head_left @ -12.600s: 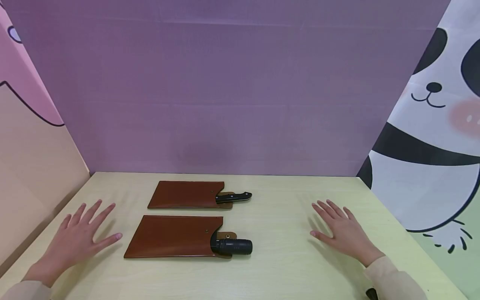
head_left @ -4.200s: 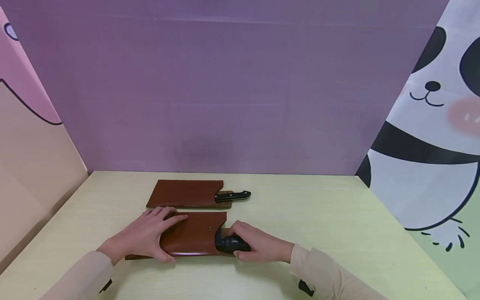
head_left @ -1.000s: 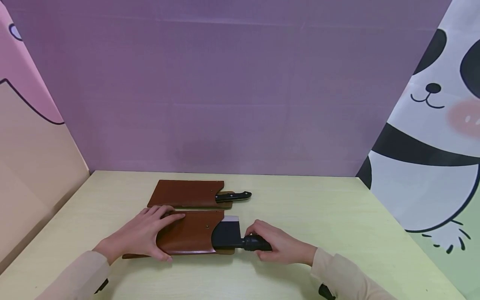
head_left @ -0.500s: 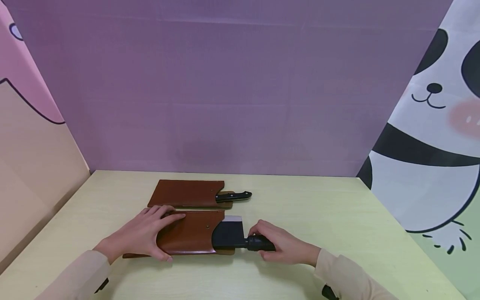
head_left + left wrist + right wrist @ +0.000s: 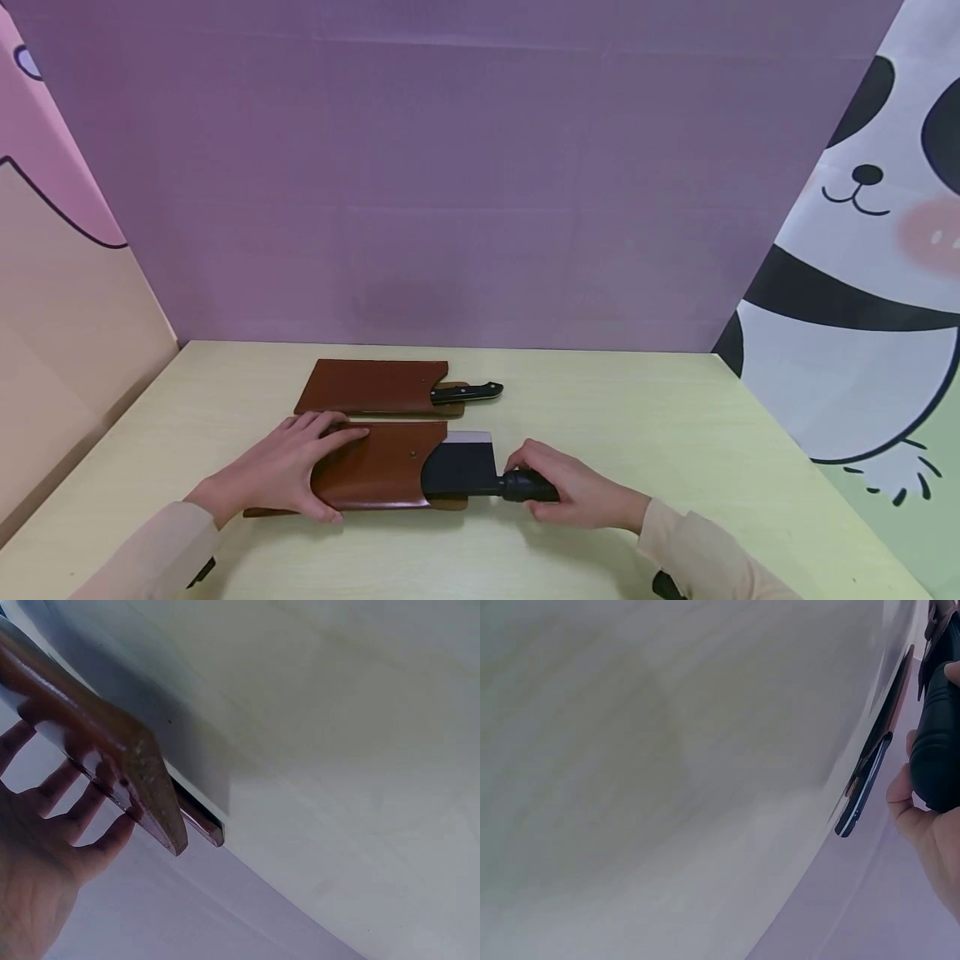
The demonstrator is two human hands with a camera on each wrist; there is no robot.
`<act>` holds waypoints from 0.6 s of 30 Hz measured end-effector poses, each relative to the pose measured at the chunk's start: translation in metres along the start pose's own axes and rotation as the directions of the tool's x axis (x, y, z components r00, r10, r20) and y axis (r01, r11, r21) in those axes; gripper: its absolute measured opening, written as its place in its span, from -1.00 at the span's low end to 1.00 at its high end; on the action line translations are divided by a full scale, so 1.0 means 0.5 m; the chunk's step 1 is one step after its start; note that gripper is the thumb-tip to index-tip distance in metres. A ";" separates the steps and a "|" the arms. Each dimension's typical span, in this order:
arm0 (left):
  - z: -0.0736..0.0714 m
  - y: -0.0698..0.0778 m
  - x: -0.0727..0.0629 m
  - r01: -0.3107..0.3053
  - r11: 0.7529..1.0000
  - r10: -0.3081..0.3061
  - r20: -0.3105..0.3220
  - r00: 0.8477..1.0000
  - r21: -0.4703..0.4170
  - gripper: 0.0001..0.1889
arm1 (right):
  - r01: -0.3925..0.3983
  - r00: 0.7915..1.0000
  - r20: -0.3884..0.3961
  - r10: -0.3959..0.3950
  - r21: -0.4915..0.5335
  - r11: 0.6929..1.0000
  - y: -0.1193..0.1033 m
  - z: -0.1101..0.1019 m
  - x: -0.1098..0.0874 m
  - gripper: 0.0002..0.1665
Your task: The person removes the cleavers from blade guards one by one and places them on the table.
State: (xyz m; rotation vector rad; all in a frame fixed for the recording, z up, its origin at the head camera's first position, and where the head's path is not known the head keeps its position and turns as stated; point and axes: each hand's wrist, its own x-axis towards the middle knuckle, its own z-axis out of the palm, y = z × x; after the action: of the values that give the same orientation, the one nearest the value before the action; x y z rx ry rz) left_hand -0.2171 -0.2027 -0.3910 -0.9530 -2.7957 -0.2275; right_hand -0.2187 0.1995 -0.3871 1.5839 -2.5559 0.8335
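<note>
The left sleeve (image 5: 153, 552) and the creased right sleeve (image 5: 708, 550) are pale beige; small black pieces (image 5: 665, 586) show beside both.

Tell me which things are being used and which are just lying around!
Being used:
cleaver, partly out of the sheath, in the right grip
near brown sheath, held by the left grip

Just lying around:
far brown sheath
knife tucked inside it

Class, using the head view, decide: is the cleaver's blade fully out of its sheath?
No, the dark blade runs into the nearer brown sheath.
</note>
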 end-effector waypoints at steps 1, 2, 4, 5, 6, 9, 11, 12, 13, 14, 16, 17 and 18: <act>0.000 0.000 0.000 0.001 1.000 -0.001 0.000 1.000 0.002 0.04 | -0.004 1.000 -0.001 0.004 0.001 1.000 0.001 0.000 -0.001 -0.51; 0.001 0.000 0.000 0.000 1.000 0.000 -0.001 1.000 0.001 0.04 | -0.006 1.000 -0.001 0.006 0.002 1.000 0.002 -0.001 -0.003 -0.52; 0.000 0.000 -0.001 0.002 1.000 -0.002 0.002 1.000 0.000 0.04 | -0.010 1.000 0.000 0.010 0.002 1.000 0.004 -0.001 -0.005 -0.52; 0.000 0.000 -0.001 0.003 1.000 -0.003 0.004 1.000 -0.002 0.03 | -0.011 1.000 0.001 0.011 0.004 1.000 0.005 -0.002 -0.007 -0.52; 0.000 -0.001 -0.001 0.005 1.000 -0.005 0.007 1.000 -0.003 0.03 | -0.011 1.000 0.003 0.011 0.007 1.000 0.006 -0.002 -0.008 -0.52; -0.001 -0.001 -0.002 0.007 1.000 -0.007 0.011 1.000 -0.005 0.03 | -0.009 1.000 0.003 0.009 0.013 1.000 0.008 -0.003 -0.011 -0.51; -0.002 -0.001 -0.003 0.010 1.000 -0.010 0.011 1.000 -0.004 0.03 | -0.007 1.000 0.001 0.007 0.016 1.000 0.009 -0.004 -0.012 -0.51; -0.002 -0.001 -0.004 0.010 1.000 -0.010 0.010 1.000 -0.003 0.04 | -0.005 1.000 -0.001 0.005 0.016 1.000 0.009 -0.005 -0.013 -0.51; -0.002 -0.001 -0.004 0.011 1.000 -0.011 0.008 1.000 -0.001 0.04 | -0.003 1.000 -0.003 0.003 0.013 1.000 0.009 -0.005 -0.013 -0.52; -0.002 -0.002 -0.005 0.011 1.000 -0.011 0.006 1.000 0.001 0.04 | -0.003 1.000 -0.004 0.003 0.012 1.000 0.009 -0.006 -0.014 -0.52; -0.002 -0.002 -0.006 0.013 1.000 -0.013 0.005 1.000 0.003 0.04 | -0.005 1.000 -0.009 0.005 0.010 1.000 0.008 -0.007 -0.015 -0.51; -0.003 -0.002 -0.006 0.012 1.000 -0.012 0.003 1.000 0.003 0.04 | 0.003 1.000 -0.011 -0.003 0.006 1.000 0.008 -0.007 -0.016 -0.51; -0.003 -0.002 -0.006 0.011 1.000 -0.011 0.002 1.000 0.005 0.04 | -0.003 1.000 -0.013 0.003 0.007 1.000 0.007 -0.008 -0.016 -0.51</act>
State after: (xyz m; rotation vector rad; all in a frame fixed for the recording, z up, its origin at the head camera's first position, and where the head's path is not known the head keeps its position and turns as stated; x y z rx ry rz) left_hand -0.2150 -0.2057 -0.3902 -0.9371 -2.8027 -0.2216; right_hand -0.2187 0.2092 -0.3875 1.5714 -2.5501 0.8510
